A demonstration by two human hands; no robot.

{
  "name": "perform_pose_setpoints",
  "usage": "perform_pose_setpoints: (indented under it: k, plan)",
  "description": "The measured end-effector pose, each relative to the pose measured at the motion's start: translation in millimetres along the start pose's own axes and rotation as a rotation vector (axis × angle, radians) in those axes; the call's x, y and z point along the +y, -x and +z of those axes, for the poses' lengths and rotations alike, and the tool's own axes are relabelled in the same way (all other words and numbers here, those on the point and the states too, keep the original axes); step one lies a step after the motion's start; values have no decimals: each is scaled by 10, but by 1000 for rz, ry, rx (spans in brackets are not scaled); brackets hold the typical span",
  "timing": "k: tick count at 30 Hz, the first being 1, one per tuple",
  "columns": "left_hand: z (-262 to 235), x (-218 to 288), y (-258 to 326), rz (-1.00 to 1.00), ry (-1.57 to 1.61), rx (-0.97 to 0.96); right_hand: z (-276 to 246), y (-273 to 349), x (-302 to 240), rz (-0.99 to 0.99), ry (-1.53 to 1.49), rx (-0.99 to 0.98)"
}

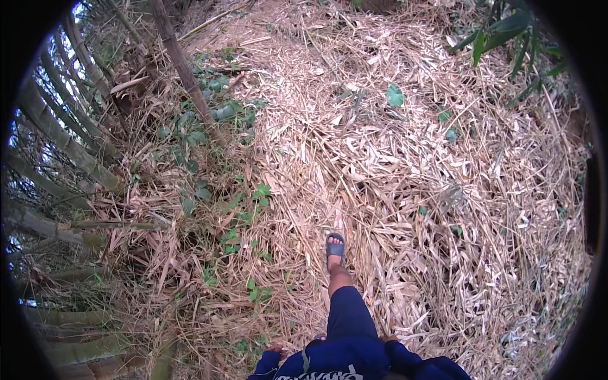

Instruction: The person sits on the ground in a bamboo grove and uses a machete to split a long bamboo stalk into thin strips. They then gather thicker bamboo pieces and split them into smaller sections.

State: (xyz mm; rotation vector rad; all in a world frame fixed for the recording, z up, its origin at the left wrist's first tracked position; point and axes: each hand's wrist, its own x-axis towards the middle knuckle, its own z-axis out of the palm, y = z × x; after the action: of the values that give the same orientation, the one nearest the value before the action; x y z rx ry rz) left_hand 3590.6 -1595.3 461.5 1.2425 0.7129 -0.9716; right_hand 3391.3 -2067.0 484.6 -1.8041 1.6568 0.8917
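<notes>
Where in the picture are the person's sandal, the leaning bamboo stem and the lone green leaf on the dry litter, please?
sandal (pixel 335 247), head view, on the dark strap over the foot.
leaning bamboo stem (pixel 183 66), head view, mid-length of the stem.
green leaf (pixel 395 95), head view, middle of the blade.

Outdoor site, daylight, even and soft with no hard shadows. The ground (pixel 405 164) is covered throughout by a thick layer of dry, pale bamboo leaves and husks. Along the left edge stand bamboo stems (pixel 57 136), grey-green and leaning, with sky showing between them. One thin brown trunk (pixel 183 66) rises slanting at upper left. Small green plants (pixel 237 218) grow through the litter left of centre. Green leaves (pixel 506 35) hang in at upper right.
</notes>
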Motion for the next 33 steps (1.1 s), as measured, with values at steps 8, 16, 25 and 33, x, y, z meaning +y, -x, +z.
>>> perform_pose_setpoints:
  k: [8, 16, 25, 33]
  plan:
    - [1848, 2084, -1445, -21, 37, -48, -1703, -1369, -1955, -45, 80, -48]
    - [4503, 5232, -981, 711, -512, 278, -3320, -1884, -3475, -144, 157, -142]
    - [6394, 8223, -1243, 1642, -674, 580, -3738, -3274, -4820, 65, -170, 11]
    - [7496, 10413, -2997, 1671, -1213, 297, -4858, -3477, -7575, -93, -384, -29]
